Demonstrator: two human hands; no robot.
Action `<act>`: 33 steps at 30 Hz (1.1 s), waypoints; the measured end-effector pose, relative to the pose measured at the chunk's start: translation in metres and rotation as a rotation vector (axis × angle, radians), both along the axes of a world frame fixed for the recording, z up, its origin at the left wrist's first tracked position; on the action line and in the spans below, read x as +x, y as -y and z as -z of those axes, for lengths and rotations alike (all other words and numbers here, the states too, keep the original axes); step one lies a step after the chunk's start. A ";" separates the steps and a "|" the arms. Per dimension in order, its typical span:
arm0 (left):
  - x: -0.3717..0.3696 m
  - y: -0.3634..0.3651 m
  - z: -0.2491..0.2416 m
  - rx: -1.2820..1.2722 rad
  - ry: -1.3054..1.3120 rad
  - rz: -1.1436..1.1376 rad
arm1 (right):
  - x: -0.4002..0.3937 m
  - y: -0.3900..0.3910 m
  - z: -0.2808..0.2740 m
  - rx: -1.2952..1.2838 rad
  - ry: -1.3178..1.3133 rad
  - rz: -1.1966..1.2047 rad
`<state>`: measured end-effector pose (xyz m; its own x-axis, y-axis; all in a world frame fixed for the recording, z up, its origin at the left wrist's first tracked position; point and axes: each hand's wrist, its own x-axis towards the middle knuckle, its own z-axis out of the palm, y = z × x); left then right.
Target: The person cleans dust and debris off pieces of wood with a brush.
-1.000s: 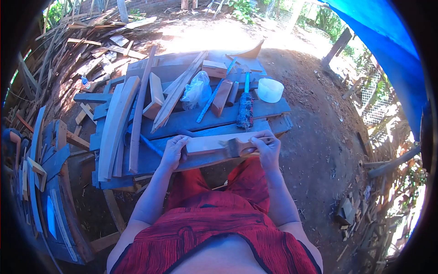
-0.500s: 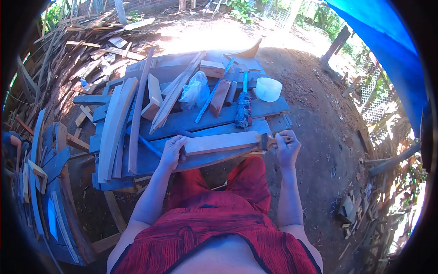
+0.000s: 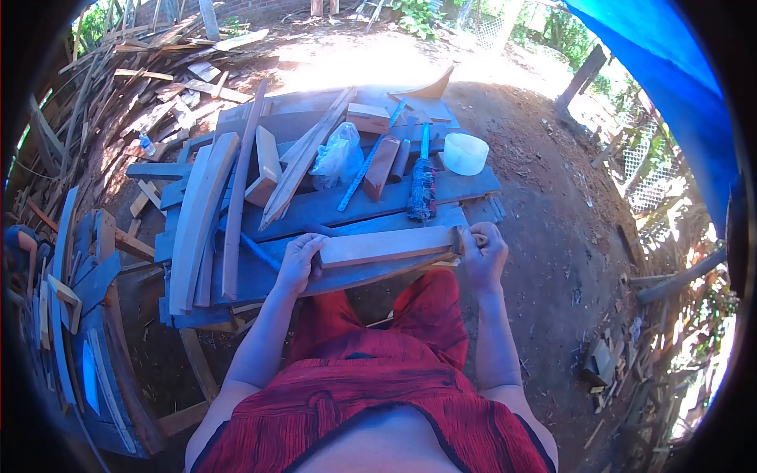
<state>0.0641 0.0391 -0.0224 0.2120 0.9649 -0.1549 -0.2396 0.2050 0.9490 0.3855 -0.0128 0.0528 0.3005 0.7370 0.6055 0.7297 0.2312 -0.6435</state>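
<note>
A pale, squared wooden block point(image 3: 386, 247) lies lengthwise across the near edge of the plank bench. My left hand point(image 3: 300, 260) is closed on the block's left end, fingers behind and thumb in front. At the opposite end, my right hand point(image 3: 484, 252) pinches the short brown handle of what looks like a flat paintbrush point(image 3: 458, 240). Its dark head is against the block's right end, and the fingers hide most of the handle. Beyond the block lie a dark cylindrical tool point(image 3: 423, 189) and a white plastic tub point(image 3: 465, 154).
On the bench point(image 3: 371, 213) lie long boards point(image 3: 206, 221), a reddish wood block point(image 3: 381, 169), a blue ruler point(image 3: 364, 175) and a clear plastic bag point(image 3: 338, 158). Scrap wood point(image 3: 158, 110) is heaped at the far left. A blue tarp point(image 3: 662, 71) hangs at the upper right.
My right hand has moved slightly left and inward, bringing the brush head from beyond the block's right end against it. My left hand and the block have barely shifted.
</note>
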 end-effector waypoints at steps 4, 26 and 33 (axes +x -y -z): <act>0.000 0.000 0.000 -0.006 0.004 0.003 | -0.016 0.005 -0.003 -0.025 0.062 -0.055; 0.000 -0.001 0.002 0.003 -0.013 0.017 | -0.071 -0.011 -0.001 -0.211 -1.002 -0.534; 0.000 0.000 0.001 0.011 -0.020 0.011 | -0.046 -0.019 0.016 -0.214 -1.021 -0.452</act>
<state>0.0642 0.0391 -0.0235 0.2195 0.9642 -0.1489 -0.2181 0.1973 0.9558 0.3393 0.0064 0.0371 0.2616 0.9620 0.0786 -0.2805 0.1537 -0.9475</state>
